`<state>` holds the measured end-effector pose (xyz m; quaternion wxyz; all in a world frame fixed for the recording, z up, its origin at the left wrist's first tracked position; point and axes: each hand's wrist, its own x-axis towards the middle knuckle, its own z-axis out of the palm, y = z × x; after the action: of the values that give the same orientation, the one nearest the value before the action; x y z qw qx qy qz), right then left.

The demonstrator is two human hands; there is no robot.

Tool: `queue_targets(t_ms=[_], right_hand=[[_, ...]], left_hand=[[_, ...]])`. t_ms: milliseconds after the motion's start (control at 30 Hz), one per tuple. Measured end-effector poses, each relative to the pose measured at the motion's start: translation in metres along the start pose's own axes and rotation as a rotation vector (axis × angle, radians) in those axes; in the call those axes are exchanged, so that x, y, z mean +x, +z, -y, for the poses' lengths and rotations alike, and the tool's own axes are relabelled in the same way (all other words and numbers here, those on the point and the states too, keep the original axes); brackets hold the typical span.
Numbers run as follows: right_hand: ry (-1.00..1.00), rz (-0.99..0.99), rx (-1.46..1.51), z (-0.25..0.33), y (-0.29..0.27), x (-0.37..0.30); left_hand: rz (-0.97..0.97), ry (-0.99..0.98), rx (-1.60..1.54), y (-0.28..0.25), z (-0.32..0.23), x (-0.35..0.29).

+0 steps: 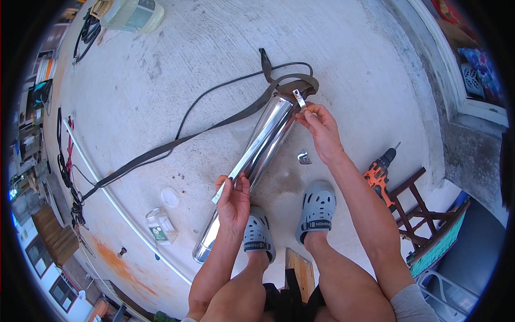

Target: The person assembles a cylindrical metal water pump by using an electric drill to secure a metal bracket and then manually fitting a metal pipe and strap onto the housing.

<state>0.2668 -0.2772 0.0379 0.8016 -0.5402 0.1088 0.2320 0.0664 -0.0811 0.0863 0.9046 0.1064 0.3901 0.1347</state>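
l hand fingers pinch lower end of flat metal strip, over shiny cylinder on floor, long axes approx parallel, lower l to upper r. r hand fingers grip small metal bracket nr cylinder's upper end; strip-cylinder contact unclear.

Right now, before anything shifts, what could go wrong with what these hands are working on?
The shiny cylinder lies on its rounded side, so it might roll. The small metal bracket is pinched by the right fingers and could slip. The dark strap, looped near the cylinder's far end, might snag.
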Motion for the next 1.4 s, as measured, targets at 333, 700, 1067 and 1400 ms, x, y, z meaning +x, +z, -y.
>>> queue_targets(t_ms=[333,700,1067,1400], right_hand=[[-0.008,0.014,-0.009,0.001,0.000,0.001],[-0.125,-0.091,-0.338,-0.011,0.008,0.006],[-0.170,-0.160,-0.442,-0.009,0.019,0.009],[-0.168,-0.177,-0.538,-0.002,0.023,0.011]], left_hand=[[-0.038,0.005,0.092,-0.002,0.004,-0.001],[0.009,0.057,0.115,-0.005,0.006,-0.004],[0.052,-0.011,-0.087,-0.019,-0.010,-0.013],[-0.020,0.308,1.300,-0.027,-0.031,-0.009]])
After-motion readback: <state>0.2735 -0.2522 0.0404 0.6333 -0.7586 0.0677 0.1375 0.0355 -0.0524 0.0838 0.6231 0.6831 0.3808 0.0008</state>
